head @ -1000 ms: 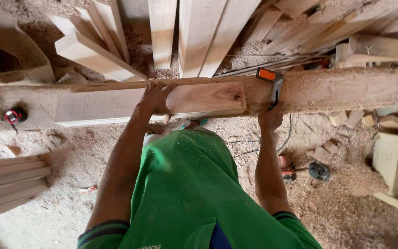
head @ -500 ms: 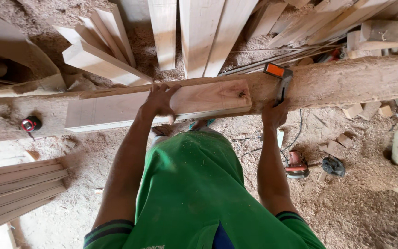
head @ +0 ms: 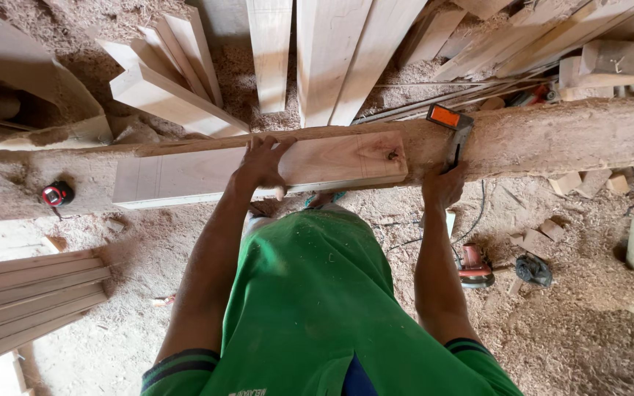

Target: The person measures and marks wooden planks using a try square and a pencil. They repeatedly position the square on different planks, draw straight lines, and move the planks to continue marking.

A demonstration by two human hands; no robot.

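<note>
A pale wooden board point(head: 185, 176) lies lengthwise on a rough log point(head: 566, 136) that runs across the view. My left hand point(head: 262, 165) presses flat on the board near its middle, fingers spread. My right hand point(head: 443, 183) grips the handle of a tool with a dark body and an orange top point(head: 447, 121), which rests against the log just right of the board's end. A dark knot point(head: 392, 155) marks the board's right end.
Planks point(head: 332, 51) and beams point(head: 170, 95) lean or lie beyond the log. A red tape measure point(head: 56, 194) sits on the log at left. Stacked slats point(head: 31, 301) lie lower left. A red power tool point(head: 472, 265) and cable lie on the sawdust floor at right.
The view has shifted slightly, so the log and board sit further right and lower. Both hands keep their places on the board and the tool.
</note>
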